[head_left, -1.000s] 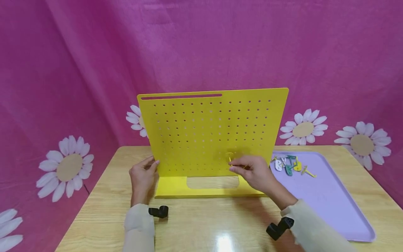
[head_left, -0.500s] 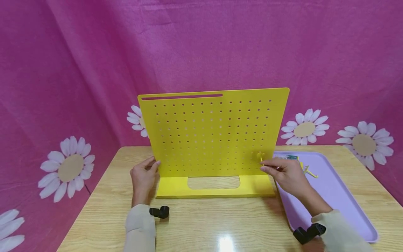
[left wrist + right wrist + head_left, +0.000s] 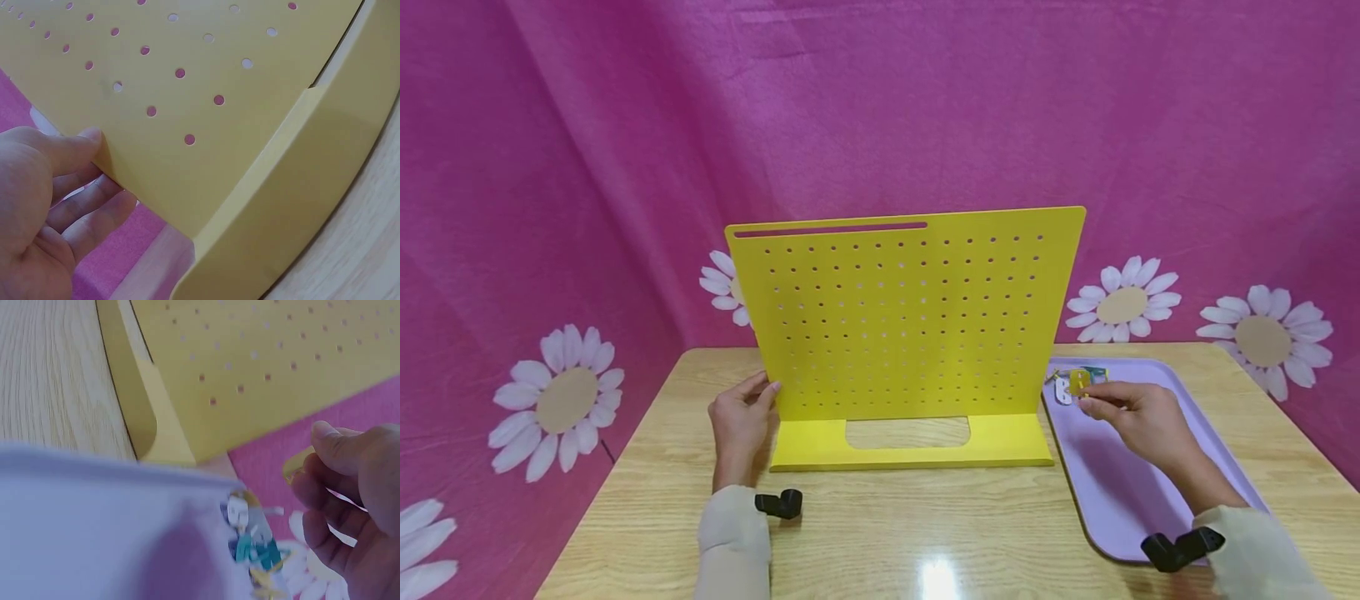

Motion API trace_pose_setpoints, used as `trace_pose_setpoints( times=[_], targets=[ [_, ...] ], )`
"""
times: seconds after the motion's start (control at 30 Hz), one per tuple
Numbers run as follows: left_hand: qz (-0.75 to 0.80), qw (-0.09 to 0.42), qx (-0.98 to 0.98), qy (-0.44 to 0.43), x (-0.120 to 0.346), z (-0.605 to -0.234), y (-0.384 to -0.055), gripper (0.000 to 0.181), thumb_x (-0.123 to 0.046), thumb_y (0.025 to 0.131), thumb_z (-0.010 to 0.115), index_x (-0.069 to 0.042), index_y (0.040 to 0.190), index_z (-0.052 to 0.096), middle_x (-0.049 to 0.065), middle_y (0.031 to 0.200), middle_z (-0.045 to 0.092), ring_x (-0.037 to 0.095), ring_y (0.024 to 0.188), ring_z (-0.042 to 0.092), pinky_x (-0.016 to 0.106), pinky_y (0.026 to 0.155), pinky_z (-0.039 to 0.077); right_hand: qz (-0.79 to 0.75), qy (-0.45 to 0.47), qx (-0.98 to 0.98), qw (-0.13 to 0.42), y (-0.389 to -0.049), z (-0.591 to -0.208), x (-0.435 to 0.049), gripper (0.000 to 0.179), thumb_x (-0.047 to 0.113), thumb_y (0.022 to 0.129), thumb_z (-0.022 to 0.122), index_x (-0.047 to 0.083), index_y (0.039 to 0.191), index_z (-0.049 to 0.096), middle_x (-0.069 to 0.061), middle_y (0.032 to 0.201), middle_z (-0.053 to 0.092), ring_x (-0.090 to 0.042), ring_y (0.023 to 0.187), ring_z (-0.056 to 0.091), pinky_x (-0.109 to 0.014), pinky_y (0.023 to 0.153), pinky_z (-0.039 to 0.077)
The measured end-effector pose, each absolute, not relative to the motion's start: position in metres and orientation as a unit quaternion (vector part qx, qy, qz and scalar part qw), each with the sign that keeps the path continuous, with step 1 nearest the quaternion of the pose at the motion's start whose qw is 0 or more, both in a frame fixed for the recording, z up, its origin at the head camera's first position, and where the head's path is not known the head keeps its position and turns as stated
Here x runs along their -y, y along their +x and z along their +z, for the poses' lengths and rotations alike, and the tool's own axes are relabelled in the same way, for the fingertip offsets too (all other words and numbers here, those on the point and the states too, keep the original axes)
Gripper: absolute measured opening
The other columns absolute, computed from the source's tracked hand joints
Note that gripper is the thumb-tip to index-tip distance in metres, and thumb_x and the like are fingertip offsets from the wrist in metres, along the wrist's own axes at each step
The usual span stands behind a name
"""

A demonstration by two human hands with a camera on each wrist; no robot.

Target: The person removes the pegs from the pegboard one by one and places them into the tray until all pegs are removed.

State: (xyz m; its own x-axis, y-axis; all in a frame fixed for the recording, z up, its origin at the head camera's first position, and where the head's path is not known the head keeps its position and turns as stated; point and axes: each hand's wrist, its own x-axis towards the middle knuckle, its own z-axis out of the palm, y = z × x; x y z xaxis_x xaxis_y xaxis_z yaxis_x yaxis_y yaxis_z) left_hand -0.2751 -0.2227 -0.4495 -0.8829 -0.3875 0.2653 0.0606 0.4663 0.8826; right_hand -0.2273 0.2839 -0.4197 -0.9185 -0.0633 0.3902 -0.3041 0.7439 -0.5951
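A yellow pegboard point(image 3: 895, 325) with rows of holes stands upright on its base. At its lower left edge my left hand point(image 3: 739, 421) grips the board, the thumb on the front face and the other fingers behind, as the left wrist view shows. My right hand point(image 3: 1142, 417) pinches a small yellow peg hook point(image 3: 1079, 382) by its lower part, above the far left corner of the lilac tray point(image 3: 1120, 492). Close by in the tray lie a white hook point(image 3: 1063, 392) and green hooks point(image 3: 269, 555), partly hidden in the head view.
The board and tray stand on a wooden table point(image 3: 865, 533), with the tray's left edge close to the board's right end. A pink cloth point(image 3: 880, 108) with daisies hangs behind. Yellow hooks point(image 3: 265, 584) lie beside the green ones.
My right hand has moved right with the yellow hook, from in front of the board's lower right part to above the tray. The left hand has kept its place on the board's edge.
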Motion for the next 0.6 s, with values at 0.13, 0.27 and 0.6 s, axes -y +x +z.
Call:
trace_pose_setpoints(
  times=[0.13, 0.27, 0.6],
  targets=[
    [-0.504, 0.222, 0.829, 0.096, 0.223, -0.449, -0.275, 0.029, -0.016, 0.093, 0.074, -0.007, 0.121, 0.073, 0.012, 0.102, 0.074, 0.023, 0.087, 0.066, 0.016, 0.067, 0.05, 0.344, 0.092, 0.922, 0.154, -0.229, -0.426, -0.297, 0.019, 0.009, 0.088, 0.078, -0.003, 0.102, 0.077, -0.008, 0.082, 0.073, -0.006, 0.068, 0.06, -0.024, 0.054, 0.048],
    [-0.503, 0.22, 0.83, 0.095, 0.222, -0.448, -0.274, 0.029, -0.016, 0.093, 0.073, -0.007, 0.121, 0.073, 0.012, 0.103, 0.074, 0.023, 0.087, 0.066, 0.018, 0.069, 0.051, 0.346, 0.085, 0.922, 0.149, -0.23, -0.432, -0.307, 0.018, 0.007, 0.088, 0.077, -0.005, 0.101, 0.076, -0.008, 0.08, 0.072, -0.009, 0.066, 0.062, -0.024, 0.055, 0.049],
    [-0.506, 0.227, 0.827, 0.088, 0.223, -0.449, -0.274, 0.029, -0.014, 0.092, 0.074, -0.005, 0.12, 0.073, 0.014, 0.1, 0.074, 0.024, 0.086, 0.066, 0.013, 0.065, 0.048, 0.335, 0.04, 0.932, 0.131, -0.229, -0.448, -0.325, 0.021, 0.016, 0.091, 0.076, -0.002, 0.102, 0.078, -0.014, 0.093, 0.073, -0.012, 0.076, 0.06, -0.021, 0.06, 0.049]
  ],
)
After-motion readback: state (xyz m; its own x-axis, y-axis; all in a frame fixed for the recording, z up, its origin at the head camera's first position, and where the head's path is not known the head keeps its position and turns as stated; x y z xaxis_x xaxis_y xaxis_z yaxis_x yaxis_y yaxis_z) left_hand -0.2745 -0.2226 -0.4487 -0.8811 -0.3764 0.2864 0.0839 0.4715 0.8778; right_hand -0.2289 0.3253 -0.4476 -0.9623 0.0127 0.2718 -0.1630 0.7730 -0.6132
